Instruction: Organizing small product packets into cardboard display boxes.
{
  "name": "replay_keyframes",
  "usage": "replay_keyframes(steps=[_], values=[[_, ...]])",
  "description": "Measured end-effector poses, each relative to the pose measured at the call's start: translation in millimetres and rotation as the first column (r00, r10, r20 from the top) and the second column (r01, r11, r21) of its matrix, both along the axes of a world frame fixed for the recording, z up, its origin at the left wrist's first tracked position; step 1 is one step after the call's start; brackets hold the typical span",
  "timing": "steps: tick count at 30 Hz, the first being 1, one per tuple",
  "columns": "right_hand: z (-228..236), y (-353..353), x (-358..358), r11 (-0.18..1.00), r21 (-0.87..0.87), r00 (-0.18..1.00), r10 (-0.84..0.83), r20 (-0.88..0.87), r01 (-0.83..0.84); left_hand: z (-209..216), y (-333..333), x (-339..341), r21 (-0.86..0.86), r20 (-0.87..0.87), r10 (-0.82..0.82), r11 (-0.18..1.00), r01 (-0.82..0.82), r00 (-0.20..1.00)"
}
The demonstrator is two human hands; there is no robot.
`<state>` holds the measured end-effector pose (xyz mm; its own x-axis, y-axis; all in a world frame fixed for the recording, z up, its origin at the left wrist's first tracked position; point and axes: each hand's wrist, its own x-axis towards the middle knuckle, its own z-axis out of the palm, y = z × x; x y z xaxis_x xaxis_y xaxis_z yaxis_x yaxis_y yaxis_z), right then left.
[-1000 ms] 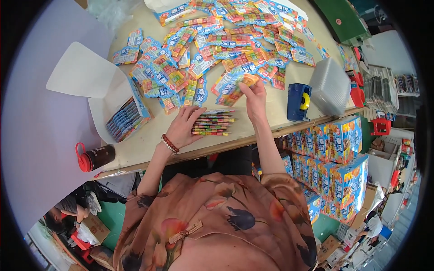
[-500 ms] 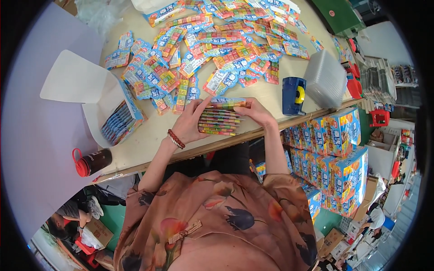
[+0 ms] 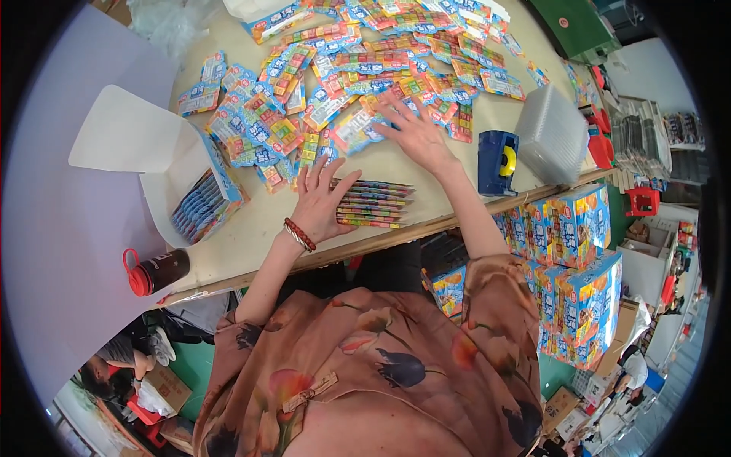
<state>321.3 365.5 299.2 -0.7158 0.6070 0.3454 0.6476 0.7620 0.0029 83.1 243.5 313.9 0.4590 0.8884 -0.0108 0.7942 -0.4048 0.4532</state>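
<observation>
A row of colourful flat candy packets (image 3: pixel 373 204) is stacked together near the table's front edge. My left hand (image 3: pixel 324 202) lies against the row's left end, its fingers spread and its thumb over the top. Farther out, my right hand (image 3: pixel 419 135) reaches over the loose packets with its fingers apart. Just beside those fingertips lies a loose packet (image 3: pixel 356 131), slightly blurred. Many similar packets (image 3: pixel 263 126) are heaped across the far part of the table.
At left stands an open white-and-blue box (image 3: pixel 164 209) partly filled with packets, near a dark bottle with a red lid (image 3: pixel 156 273). To the right are a blue tape dispenser (image 3: pixel 496 164) and clear plastic trays (image 3: pixel 552 133). Printed boxes (image 3: pixel 582 282) are stacked beside the table.
My right hand has left the row and moved forward to the loose packets. The packet held over the row is no longer there. My left hand has stayed by the row, fingers spreading.
</observation>
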Motion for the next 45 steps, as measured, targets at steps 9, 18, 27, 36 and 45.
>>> replay_keyframes(steps=[9, 18, 27, 36, 45], values=[[4, -26, -13, 0.987, -0.081, 0.989, -0.132, 0.072, 0.138, -19, 1, -7, 0.014, 0.239, -0.082, 0.997, 0.081, 0.968], [-9, 10, -20, 0.998, 0.008, 0.997, 0.069, -0.046, -0.069, -7, 4, -8, -0.102, 0.257, -0.115, 0.984, 0.145, 0.959], [19, -45, -20, 0.873, -0.479, 0.981, -0.004, -0.195, -0.092, -28, -13, -7, 0.007, 0.542, 0.108, 0.991, -0.133, 0.833], [3, 24, -7, 0.96, -0.086, 0.949, -0.277, -0.15, 0.267, -10, -1, -11, -0.123, 0.239, 0.022, 0.992, 0.008, 0.971], [1, 49, -40, 0.943, -0.253, 0.972, -0.181, 0.15, 0.214, -23, 3, -17, -0.19, 0.441, -0.041, 0.972, 0.137, 0.896]])
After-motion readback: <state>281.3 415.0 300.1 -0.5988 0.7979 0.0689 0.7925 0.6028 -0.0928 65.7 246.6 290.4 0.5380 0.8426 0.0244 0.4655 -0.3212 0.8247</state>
